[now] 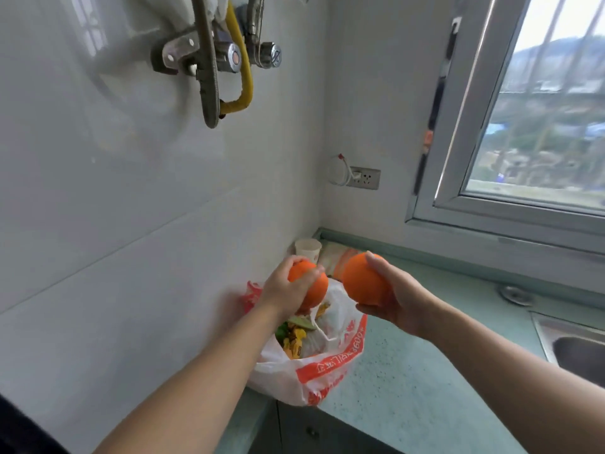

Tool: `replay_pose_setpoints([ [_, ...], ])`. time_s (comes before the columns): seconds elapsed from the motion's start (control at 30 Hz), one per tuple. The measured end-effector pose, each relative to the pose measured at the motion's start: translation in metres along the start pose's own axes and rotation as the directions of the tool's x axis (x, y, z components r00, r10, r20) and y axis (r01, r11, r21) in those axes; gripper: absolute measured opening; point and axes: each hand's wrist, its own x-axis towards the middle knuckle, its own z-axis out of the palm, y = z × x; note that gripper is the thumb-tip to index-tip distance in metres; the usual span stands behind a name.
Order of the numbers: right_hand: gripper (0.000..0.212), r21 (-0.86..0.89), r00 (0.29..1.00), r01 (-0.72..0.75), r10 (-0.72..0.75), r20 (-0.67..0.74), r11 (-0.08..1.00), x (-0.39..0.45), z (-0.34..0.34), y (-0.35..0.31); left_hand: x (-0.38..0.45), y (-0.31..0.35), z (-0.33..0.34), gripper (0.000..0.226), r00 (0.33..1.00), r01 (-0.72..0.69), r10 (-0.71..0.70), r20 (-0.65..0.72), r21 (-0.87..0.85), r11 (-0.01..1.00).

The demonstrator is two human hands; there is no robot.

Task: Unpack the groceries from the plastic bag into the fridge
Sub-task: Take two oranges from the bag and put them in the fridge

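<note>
Orange fruit occupied both hands above the open plastic bag [322,365]. Left hand [288,290] held one orange [316,290] from above in a curled grip; right hand [397,299] cupped a second orange [361,280]. Bag sat on the green bench [409,371], against the white wall, packets visible inside.
</note>
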Motion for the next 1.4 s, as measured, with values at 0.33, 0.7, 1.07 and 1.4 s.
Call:
replay_pose_setpoints([
  [0.33,0.035,-0.164,0.884,0.246,-0.290,-0.366,0.955,-0.129,-0.107,-0.023,-0.040,0.091,0.091,0.034,0.973,-0.067,0.114,0.200,-0.226,0.972],
  [0.7,0.059,-0.739,0.480,0.118,-0.690,-0.542,0.663,-0.390,-0.223,-0.019,-0.199,0.233,0.235,0.015,0.772,-0.152,0.318,0.550,-0.326,0.933],
  [1.07,0.061,-0.601,-0.022,-0.196,-0.617,-0.787,0.774,-0.663,-0.302,0.070,-0.446,0.327,0.376,0.009,0.350,0.046,0.373,0.859,-0.413,0.910],
  [1.4,0.055,-0.367,-0.556,-0.297,-0.472,-0.684,0.882,-0.816,-0.303,0.114,-0.599,0.378,0.484,0.062,-0.376,-0.100,0.493,0.785,-0.564,0.820],
])
